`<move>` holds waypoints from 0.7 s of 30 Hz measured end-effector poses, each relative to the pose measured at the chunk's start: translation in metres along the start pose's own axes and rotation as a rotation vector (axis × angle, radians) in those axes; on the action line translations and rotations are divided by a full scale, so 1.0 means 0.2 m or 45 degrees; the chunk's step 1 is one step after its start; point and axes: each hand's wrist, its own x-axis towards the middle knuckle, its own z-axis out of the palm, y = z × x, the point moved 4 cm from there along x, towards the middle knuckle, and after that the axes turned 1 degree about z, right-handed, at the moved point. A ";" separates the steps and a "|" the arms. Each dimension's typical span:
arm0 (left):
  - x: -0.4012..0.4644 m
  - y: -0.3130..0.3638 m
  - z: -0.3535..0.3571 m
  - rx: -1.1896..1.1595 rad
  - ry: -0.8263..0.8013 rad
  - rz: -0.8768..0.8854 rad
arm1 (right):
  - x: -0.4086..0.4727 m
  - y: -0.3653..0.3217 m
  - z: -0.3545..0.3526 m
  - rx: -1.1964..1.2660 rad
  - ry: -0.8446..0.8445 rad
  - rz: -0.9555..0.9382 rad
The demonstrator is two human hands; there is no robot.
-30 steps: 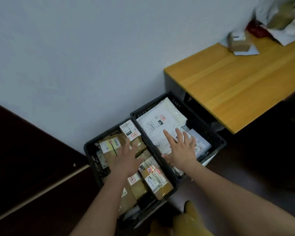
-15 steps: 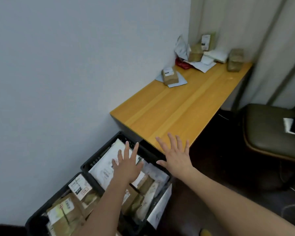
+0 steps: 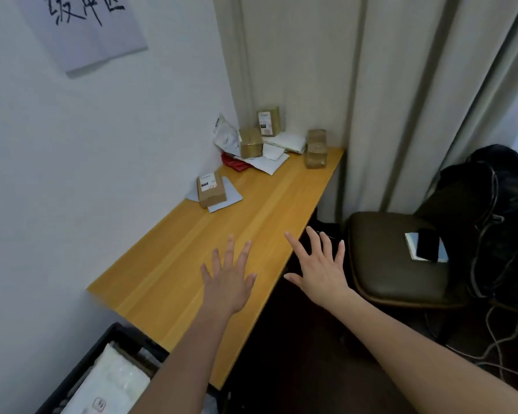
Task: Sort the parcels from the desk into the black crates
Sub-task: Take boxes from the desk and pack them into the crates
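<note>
Between parcels: left hand (image 3: 228, 282) and right hand (image 3: 319, 267) spread, empty, mid-frame over desk (image 3: 269, 210); nearest box (image 3: 210, 189) upper centre, apparently on envelopes; crate (image 3: 81, 369) lower left; next, reach and grasp box.

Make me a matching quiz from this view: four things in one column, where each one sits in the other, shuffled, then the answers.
Things:
1. phone
2. labelled brown box
3. handwritten paper sheet
4. white parcel

Places:
A. in the black crate at lower left
B. on flat grey mailers on the desk
C. on the chair seat
D. on the wall

Pairs: 1-C, 2-B, 3-D, 4-A
</note>
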 end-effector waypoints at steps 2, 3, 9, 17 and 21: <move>0.14 0.03 -0.03 -0.007 0.001 0.022 | 0.11 0.05 0.01 0.025 -0.012 0.024; 0.17 0.03 -0.04 -0.008 -0.005 0.016 | 0.13 0.05 0.01 0.022 -0.031 0.023; 0.73 -0.07 -0.13 -0.051 -0.024 -0.032 | 0.60 0.18 -0.03 -0.026 -0.047 0.059; 1.37 -0.09 -0.30 -0.096 0.011 0.002 | 1.28 0.21 -0.10 -0.054 -0.037 0.072; 1.54 -0.15 -0.25 -0.106 -0.047 -0.037 | 1.49 0.18 0.01 -0.080 -0.139 0.024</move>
